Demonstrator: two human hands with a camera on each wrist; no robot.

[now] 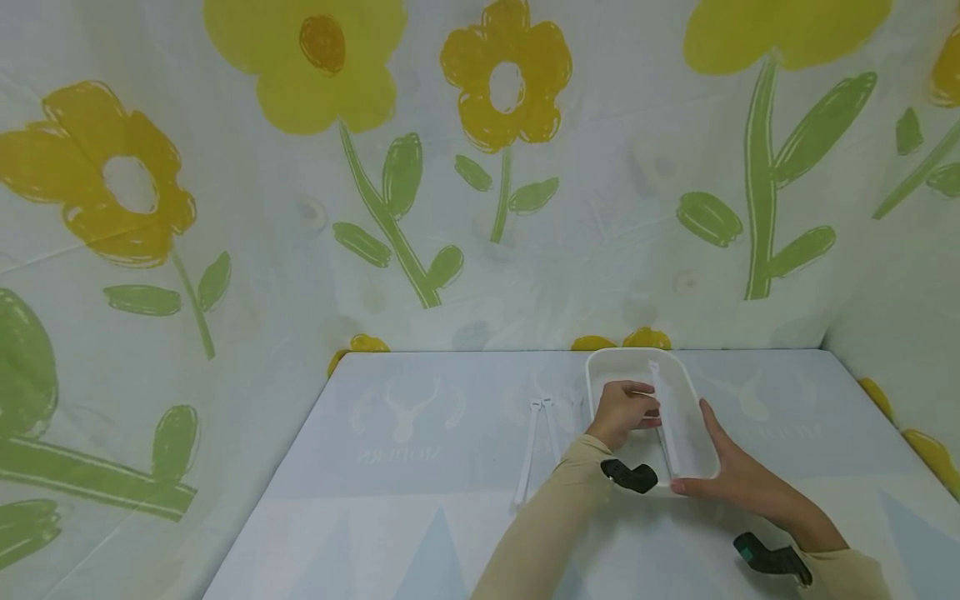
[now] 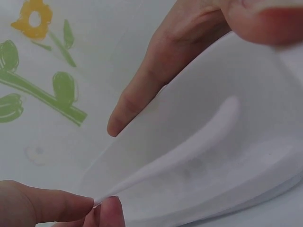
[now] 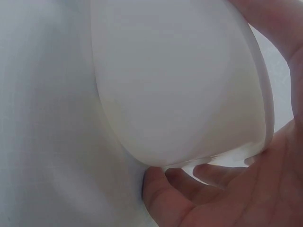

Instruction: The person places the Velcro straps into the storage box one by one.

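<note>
A person's 2 bare hands work at a white, rounded rectangular plastic tray (image 1: 632, 352) on a pale worktop (image 1: 465, 467) printed with grey-blue shapes. The left hand (image 1: 627, 410) reaches inside the tray, its grip narrow, thumb and fingertips pinching a slim white strip with a rounded end (image 2: 189, 146). The strip lies lengthwise within the tray. The right hand (image 1: 742, 479) holds the tray's right side and near corner, its grip spread around the rim, thumb on the near edge. Whether the tray sits flat is hard to tell. To the tray's left, 2 narrow white strips (image 1: 528, 454) lie near each other on the worktop. Both arms wear beige sleeves (image 1: 551, 521) and black wrist devices (image 1: 628, 477). Behind hangs a white fabric backdrop (image 1: 600, 250) with yellow flowers.
</note>
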